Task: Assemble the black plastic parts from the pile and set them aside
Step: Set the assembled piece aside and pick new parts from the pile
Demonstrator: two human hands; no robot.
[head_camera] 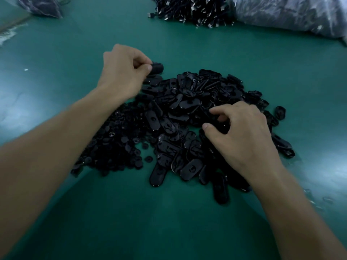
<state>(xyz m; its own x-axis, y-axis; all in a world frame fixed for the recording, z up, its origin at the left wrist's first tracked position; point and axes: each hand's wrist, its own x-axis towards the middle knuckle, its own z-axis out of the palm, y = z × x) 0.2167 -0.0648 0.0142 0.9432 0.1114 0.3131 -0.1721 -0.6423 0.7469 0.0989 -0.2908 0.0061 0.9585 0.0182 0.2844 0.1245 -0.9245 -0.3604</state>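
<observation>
The left hand (pixel 122 72) has its thumb and curled fingers pinched on one black piece (pixel 157 68) at the far left edge of the pile (pixel 187 102). Whether that piece is already put together cannot be told. The right hand (pixel 242 134) is bent over the near right of the pile with thumb and forefinger apart among the oval shells, and whether it has hold of one is unclear. With the big heap of shells and the small round parts (pixel 116 143) beside it loose on the green table (pixel 169 222), and no separate lot of finished pieces to be made out, most of the work looks left to do.
</observation>
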